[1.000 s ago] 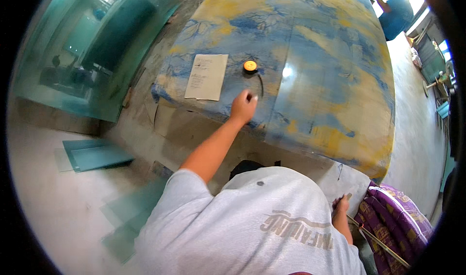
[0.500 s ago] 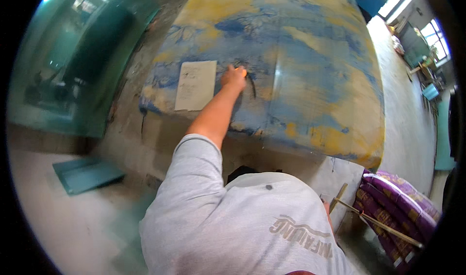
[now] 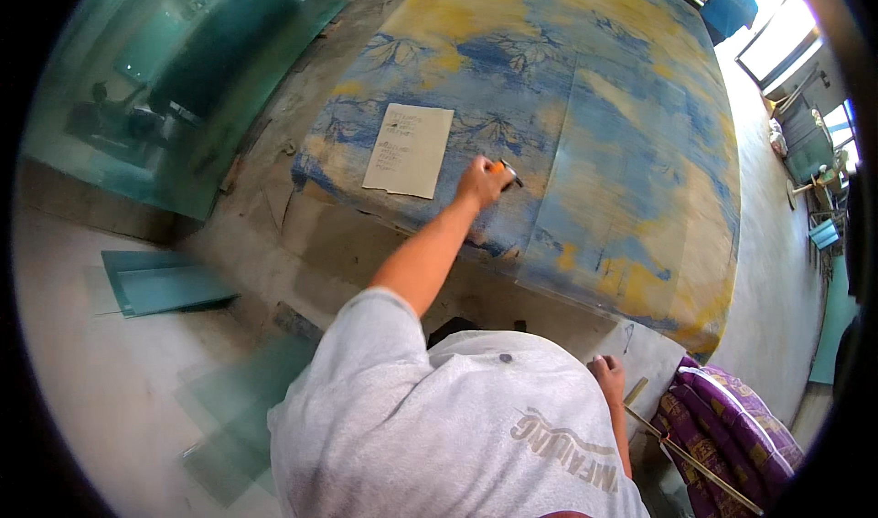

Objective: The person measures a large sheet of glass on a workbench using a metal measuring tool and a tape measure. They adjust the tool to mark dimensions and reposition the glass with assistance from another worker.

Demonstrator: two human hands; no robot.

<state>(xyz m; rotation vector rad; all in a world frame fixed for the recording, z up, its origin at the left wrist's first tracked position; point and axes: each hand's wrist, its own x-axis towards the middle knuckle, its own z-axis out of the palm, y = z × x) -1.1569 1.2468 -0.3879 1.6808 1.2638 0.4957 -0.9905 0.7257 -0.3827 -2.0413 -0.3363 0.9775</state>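
My left hand (image 3: 479, 183) is closed round a small orange and dark tool (image 3: 505, 170), whose exact kind I cannot make out. It is over the near part of a table covered with a blue and yellow patterned cloth (image 3: 439, 56). Just left of the hand, a sheet of paper with handwriting (image 3: 409, 150) lies flat on the cloth. A clear glass sheet (image 3: 594, 180) rests on the table to the right of the tool. My right hand (image 3: 607, 372) is low beside my body, fingers curled; whatever may be in them is hidden.
Large greenish glass panes (image 3: 174, 88) stand at the left. Smaller glass pieces (image 3: 169, 285) are on the floor below them. A purple patterned cloth bundle (image 3: 722, 417) and a wooden stick (image 3: 704, 470) are at lower right. A person in blue (image 3: 729, 4) is at the far right.
My left hand has moved right, away from the paper, and the tool in it now shows more clearly. My right hand has come up further into view beside my body.
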